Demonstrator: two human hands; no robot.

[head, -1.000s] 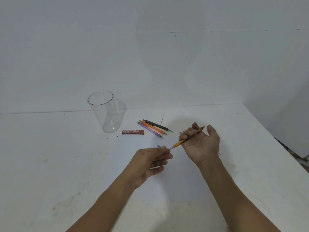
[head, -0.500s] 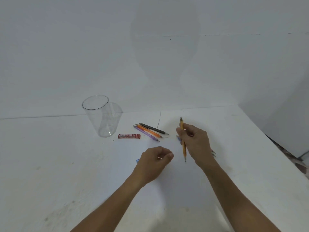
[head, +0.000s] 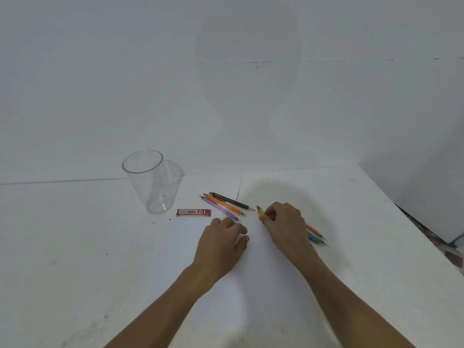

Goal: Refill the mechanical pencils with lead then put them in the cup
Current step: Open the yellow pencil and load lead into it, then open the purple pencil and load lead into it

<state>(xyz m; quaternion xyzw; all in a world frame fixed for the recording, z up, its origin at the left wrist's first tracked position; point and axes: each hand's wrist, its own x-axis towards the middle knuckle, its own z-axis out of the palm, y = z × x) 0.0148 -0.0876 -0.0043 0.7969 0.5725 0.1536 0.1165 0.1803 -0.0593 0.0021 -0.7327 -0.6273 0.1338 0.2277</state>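
My right hand [head: 286, 222] grips a yellow mechanical pencil [head: 260, 211] low over the white table [head: 100, 247]; only the pencil's far end sticks out past the fingers. My left hand [head: 223, 244] rests on the table just left of it, fingers curled under, with nothing visible in them. A black pencil [head: 231, 200], an orange pencil [head: 223, 205] and a purple pencil [head: 217, 208] lie side by side beyond my left hand. The red lead case [head: 193, 212] lies to their left. The clear plastic cup [head: 150, 182] stands upright and holds nothing.
Red, green and blue pencils [head: 315, 234] lie partly hidden behind my right hand. The table's right edge [head: 414, 222] runs diagonally, with the floor beyond it. A white wall rises behind the table.
My right hand turned palm down and lowered the yellow pencil toward the table. My left hand rolled over, curled and settled on the surface.
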